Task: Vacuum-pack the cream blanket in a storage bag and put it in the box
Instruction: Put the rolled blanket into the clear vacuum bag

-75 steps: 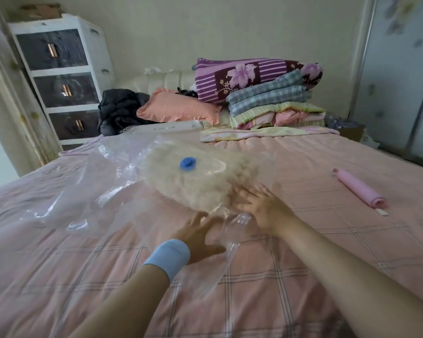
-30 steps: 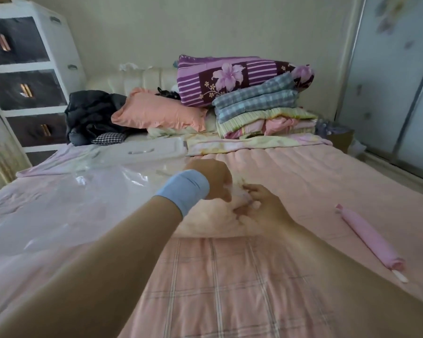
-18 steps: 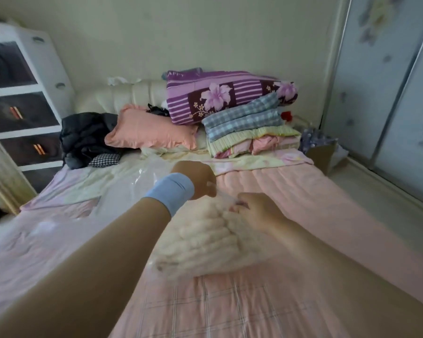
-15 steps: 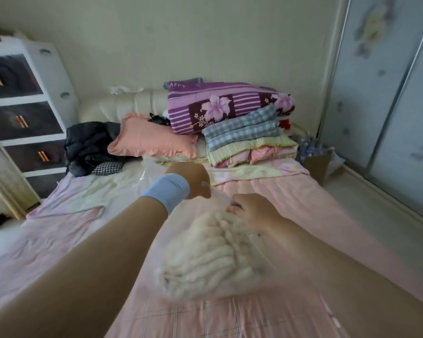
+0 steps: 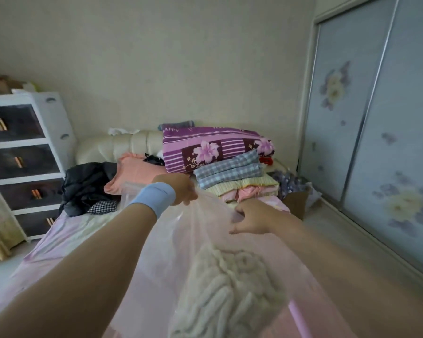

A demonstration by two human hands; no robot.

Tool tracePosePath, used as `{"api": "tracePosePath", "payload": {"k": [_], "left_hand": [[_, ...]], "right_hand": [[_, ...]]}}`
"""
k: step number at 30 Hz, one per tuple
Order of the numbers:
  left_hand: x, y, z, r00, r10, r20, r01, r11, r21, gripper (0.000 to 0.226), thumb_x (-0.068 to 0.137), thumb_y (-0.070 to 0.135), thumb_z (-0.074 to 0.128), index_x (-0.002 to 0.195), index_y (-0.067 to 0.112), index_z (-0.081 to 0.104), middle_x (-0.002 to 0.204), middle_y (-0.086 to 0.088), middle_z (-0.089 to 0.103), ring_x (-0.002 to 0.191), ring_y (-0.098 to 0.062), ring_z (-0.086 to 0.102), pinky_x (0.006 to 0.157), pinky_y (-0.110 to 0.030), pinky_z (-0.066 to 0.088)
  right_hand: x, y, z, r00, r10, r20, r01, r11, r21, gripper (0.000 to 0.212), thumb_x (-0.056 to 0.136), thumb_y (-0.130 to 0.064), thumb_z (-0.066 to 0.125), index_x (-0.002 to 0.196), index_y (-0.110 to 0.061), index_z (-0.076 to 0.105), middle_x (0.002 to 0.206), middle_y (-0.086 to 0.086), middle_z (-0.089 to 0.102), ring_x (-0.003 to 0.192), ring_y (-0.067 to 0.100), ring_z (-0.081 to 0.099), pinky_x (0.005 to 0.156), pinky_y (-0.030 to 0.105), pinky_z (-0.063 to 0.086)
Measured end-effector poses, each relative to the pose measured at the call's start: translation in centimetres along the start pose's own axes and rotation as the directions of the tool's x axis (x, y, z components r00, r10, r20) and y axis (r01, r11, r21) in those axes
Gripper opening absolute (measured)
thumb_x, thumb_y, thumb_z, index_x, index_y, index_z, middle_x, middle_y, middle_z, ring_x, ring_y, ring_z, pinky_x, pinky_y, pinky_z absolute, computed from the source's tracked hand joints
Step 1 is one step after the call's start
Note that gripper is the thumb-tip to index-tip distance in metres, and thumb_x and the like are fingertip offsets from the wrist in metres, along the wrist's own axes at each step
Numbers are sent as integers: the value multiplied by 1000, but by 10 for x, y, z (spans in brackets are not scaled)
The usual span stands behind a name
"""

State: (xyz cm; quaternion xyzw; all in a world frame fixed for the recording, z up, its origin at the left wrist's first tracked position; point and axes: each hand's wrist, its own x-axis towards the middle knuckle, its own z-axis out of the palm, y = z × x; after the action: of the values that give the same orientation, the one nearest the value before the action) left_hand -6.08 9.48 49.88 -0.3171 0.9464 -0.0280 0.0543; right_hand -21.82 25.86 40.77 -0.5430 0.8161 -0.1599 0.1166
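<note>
The clear plastic storage bag (image 5: 181, 242) hangs in the air above the pink bed, held up by its top edge. The fluffy cream blanket (image 5: 227, 291) has sunk to the bag's bottom, low in the middle of the view. My left hand (image 5: 178, 189), with a light blue wristband, grips the top edge on the left. My right hand (image 5: 250, 218) pinches the same edge on the right. A brown cardboard box (image 5: 296, 201) stands on the floor past the bed's far right corner, partly hidden by bedding.
Folded quilts (image 5: 230, 167), a peach pillow (image 5: 134, 172) and dark clothes (image 5: 88, 184) crowd the head of the bed (image 5: 66, 240). A white drawer unit (image 5: 22, 162) stands at the left. Sliding wardrobe doors (image 5: 376, 142) line the right wall beside a floor strip.
Both hands have lifted the bag off the bed by its top edge. The blanket has slid down to the bag's bottom. The view has tilted up; the pink roll has left it.
</note>
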Motion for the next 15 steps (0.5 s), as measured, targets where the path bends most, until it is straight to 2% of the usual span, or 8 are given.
{"api": "tracePosePath", "payload": {"k": [3, 4, 6, 8, 10, 12, 14, 15], "left_hand": [[-17, -7, -28, 998, 70, -11, -69, 997, 41, 24, 99, 32, 51, 110, 21, 71, 104, 5, 72, 88, -12, 66, 81, -29, 53], [-20, -10, -34, 996, 85, 3, -84, 991, 108, 24, 99, 26, 51, 115, 20, 68, 110, 6, 70, 95, -12, 65, 81, -30, 52], [-26, -17, -48, 998, 46, -48, -35, 977, 209, 23, 97, 25, 51, 115, 21, 65, 115, 9, 67, 106, -16, 62, 71, -35, 47], [-33, -24, -59, 989, -24, -143, 50, 982, 184, 23, 93, 37, 54, 109, 29, 68, 113, 8, 68, 102, -20, 64, 72, -31, 46], [-37, -30, -62, 979, 47, -200, -14, 987, 163, 24, 90, 35, 58, 113, 40, 65, 118, 13, 66, 104, -18, 64, 84, -31, 51], [-41, -31, -55, 976, 174, -134, -160, 981, 108, 33, 87, 35, 67, 119, 40, 59, 122, 16, 63, 108, -15, 62, 93, -33, 51], [-44, -29, -40, 982, 190, -5, -189, 977, 98, 50, 81, 44, 74, 127, 33, 55, 123, 13, 61, 110, -18, 61, 94, -35, 50], [-43, -32, -31, 984, 171, 52, -175, 981, 84, 48, 83, 42, 73, 126, 29, 57, 121, 11, 63, 109, -19, 63, 91, -32, 51]], "right_hand": [[-9, -11, -11, 996, 81, 36, -82, 997, 12, 53, 72, -47, 86, 105, -12, 63, 95, 0, 66, 87, 21, 65, 75, 34, 51], [-9, -14, -15, 996, 87, 11, -88, 993, 81, 42, 75, -36, 86, 101, -9, 67, 96, 4, 72, 86, 24, 70, 76, 34, 55], [-10, -24, -28, 994, 89, -70, -75, 981, 179, 11, 79, -18, 85, 79, -18, 74, 88, 4, 77, 74, 20, 75, 76, 37, 62], [-9, -39, -42, 985, 88, -148, -57, 977, 206, 28, 77, -12, 85, 59, -23, 66, 86, 0, 78, 66, 17, 75, 74, 37, 62], [-9, -58, -47, 991, 59, -122, -41, 989, 140, 33, 77, -15, 86, 55, -24, 62, 86, -4, 78, 65, 13, 74, 73, 35, 62], [-4, -75, -40, 996, 31, -85, -26, 998, 60, 26, 77, -19, 86, 60, -25, 67, 85, -8, 78, 64, 10, 74, 70, 31, 60], [0, -87, -34, 995, 11, -101, -8, 1000, 28, 19, 78, -24, 85, 66, -26, 70, 83, -11, 77, 63, 8, 73, 65, 26, 55], [1, -92, -34, 994, 14, -110, -13, 1000, 11, 18, 78, -25, 85, 67, -26, 70, 83, -13, 77, 63, 8, 73, 67, 28, 56]]}}
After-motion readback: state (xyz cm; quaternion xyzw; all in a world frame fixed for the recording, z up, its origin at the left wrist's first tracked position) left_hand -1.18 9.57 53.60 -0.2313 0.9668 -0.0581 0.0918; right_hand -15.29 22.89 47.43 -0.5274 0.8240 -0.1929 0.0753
